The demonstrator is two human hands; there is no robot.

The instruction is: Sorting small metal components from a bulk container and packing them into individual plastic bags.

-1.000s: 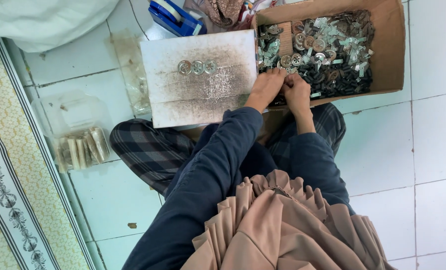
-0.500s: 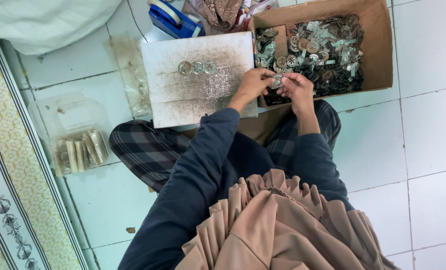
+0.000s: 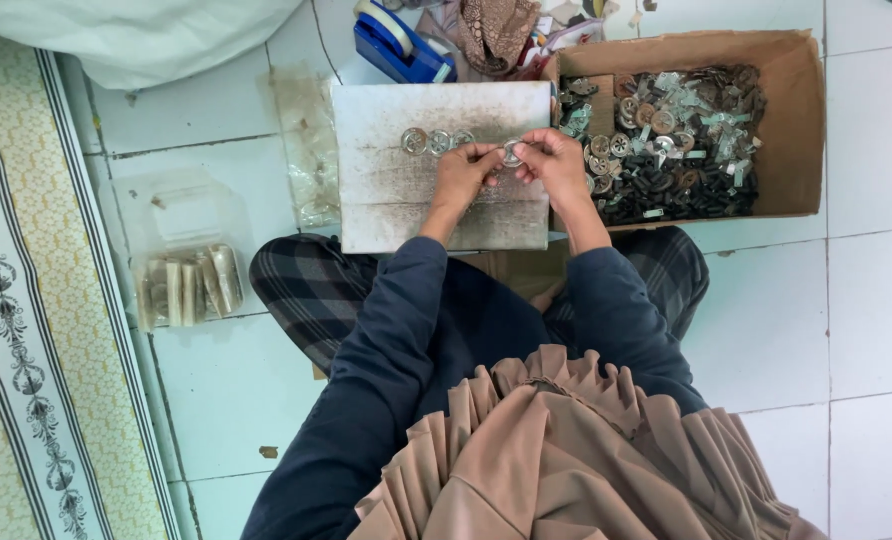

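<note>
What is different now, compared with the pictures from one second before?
Both hands moved left, out of the brown cardboard box to above the white worn board. The left hand and right hand now pinch a small round metal part together. The round parts on the board stayed in place.

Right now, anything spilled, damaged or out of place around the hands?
Nothing spilled. The white board is scuffed with dark grime under both hands, left hand and right hand, which hold a small round metal part.

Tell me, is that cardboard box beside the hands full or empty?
Partly full. The open cardboard box holds a heap of small metal parts covering most of its floor, lying well below the walls.
</note>
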